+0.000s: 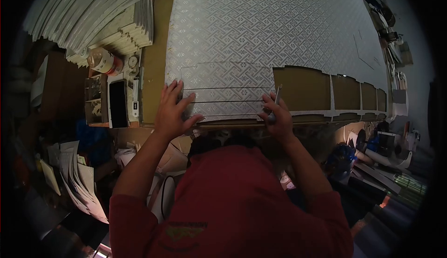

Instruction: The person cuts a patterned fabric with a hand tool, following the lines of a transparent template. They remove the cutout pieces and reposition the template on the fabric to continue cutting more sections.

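A silver-white sheet [233, 30] with a woven lattice pattern covers most of the brown worktable. At its near left corner, my left hand [173, 111] lies with fingers spread on the sheet's edge. Held upright in my right hand [278, 118] is a slim silver utility knife [278, 96], its upper end showing above my fingers. Between the hands, several dark straight lines cross the sheet from side to side. Right of my right hand, a row of shaped openings in the sheet shows the brown board [302, 88] beneath.
Tall stacks of folded sheets [84, 11] stand at the back left. Near them are a bottle [104, 61], a black phone [118, 104] and a wooden compartment box [95, 97]. Papers [77, 179] hang below left. Rolls and tools [382, 151] crowd the right side.
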`<state>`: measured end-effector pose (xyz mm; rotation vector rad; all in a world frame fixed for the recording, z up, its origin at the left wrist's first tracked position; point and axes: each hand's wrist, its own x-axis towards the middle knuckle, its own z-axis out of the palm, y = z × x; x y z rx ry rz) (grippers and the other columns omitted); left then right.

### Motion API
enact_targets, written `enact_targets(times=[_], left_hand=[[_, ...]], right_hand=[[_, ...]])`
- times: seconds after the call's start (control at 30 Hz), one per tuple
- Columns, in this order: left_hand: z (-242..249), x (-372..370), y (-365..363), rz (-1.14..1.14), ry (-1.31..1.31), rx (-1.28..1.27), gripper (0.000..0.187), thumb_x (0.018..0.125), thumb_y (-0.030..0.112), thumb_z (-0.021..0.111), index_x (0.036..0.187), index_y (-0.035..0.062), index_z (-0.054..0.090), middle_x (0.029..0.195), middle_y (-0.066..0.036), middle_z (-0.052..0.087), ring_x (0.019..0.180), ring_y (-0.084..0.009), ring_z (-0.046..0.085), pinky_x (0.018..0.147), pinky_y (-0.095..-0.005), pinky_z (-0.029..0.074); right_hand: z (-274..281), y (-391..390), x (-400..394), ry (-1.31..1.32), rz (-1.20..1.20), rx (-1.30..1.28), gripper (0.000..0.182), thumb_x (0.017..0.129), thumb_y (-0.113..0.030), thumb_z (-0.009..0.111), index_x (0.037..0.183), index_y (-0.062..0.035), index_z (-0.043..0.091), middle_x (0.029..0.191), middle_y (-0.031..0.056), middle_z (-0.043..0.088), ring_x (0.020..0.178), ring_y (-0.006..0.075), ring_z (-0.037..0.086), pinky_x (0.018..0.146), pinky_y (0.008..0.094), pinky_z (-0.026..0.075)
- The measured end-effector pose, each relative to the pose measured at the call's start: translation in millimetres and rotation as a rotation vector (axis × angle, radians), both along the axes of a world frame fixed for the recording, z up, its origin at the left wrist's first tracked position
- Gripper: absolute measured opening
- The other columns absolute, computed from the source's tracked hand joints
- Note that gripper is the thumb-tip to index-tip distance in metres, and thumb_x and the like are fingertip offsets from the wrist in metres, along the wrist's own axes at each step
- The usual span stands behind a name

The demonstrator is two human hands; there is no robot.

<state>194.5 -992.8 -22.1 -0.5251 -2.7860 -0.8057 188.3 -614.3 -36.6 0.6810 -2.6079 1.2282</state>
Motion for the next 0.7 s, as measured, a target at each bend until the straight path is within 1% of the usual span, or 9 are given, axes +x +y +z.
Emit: enact_targets(times=[0.23,0.3,0.33,0.5,0.7], left_hand=[[3.8,-1.3,1.0,-0.016,-0.002,0.01,0.062,0.074,0.043,0.09,0.125,0.0106,0.074,0.15,-0.027,0.051,0.145,-0.0451,0.043,0.122,-0.0602,0.028],[4.1,-1.8,-2.5,-0.018,-0.035,-0.069,0.062,0.074,0.044,0.09,0.124,0.0105,0.074,0.15,-0.027,0.052,0.145,-0.0455,0.043,0.122,-0.0608,0.028],[3.1,-2.2,-2.3,-0.029,-0.034,-0.062,0.062,0.074,0.044,0.09,0.124,0.0105,0.074,0.15,-0.027,0.052,0.145,-0.0455,0.043,0.122,-0.0608,0.028],[1.2,-2.2,-3.0,-0.03,0.004,-0.042,0.061,0.074,0.044,0.09,0.122,0.0094,0.074,0.15,-0.028,0.051,0.145,-0.0459,0.044,0.121,-0.0615,0.029],[3.0,-2.9,-1.7,-0.022,-0.009,-0.048,0.062,0.073,0.044,0.09,0.121,0.0092,0.075,0.15,-0.028,0.051,0.144,-0.046,0.044,0.121,-0.0611,0.029]], right_hand=[[2.6,3.0,0.7,0.055,-0.039,0.038,0.04,0.083,-0.006,0.085,0.116,-0.0041,0.062,0.134,0.0188,0.069,0.136,0.0414,0.057,0.106,0.0479,0.052],[7.3,1.9,0.0,0.057,-0.003,0.096,0.042,0.081,-0.007,0.087,0.115,-0.0039,0.063,0.133,0.0187,0.07,0.135,0.0418,0.058,0.107,0.0477,0.052],[8.1,2.6,0.2,0.057,-0.013,0.103,0.042,0.081,-0.007,0.087,0.115,-0.0039,0.063,0.133,0.0187,0.07,0.135,0.0418,0.058,0.107,0.0477,0.052],[9.8,0.3,-0.8,0.06,-0.01,0.086,0.04,0.078,-0.006,0.088,0.11,-0.0035,0.064,0.131,0.0185,0.071,0.134,0.0401,0.059,0.107,0.0478,0.051],[6.5,0.5,-1.2,0.017,-0.024,0.044,0.04,0.078,-0.005,0.087,0.109,-0.003,0.063,0.132,0.0193,0.07,0.134,0.0396,0.059,0.107,0.048,0.052]])
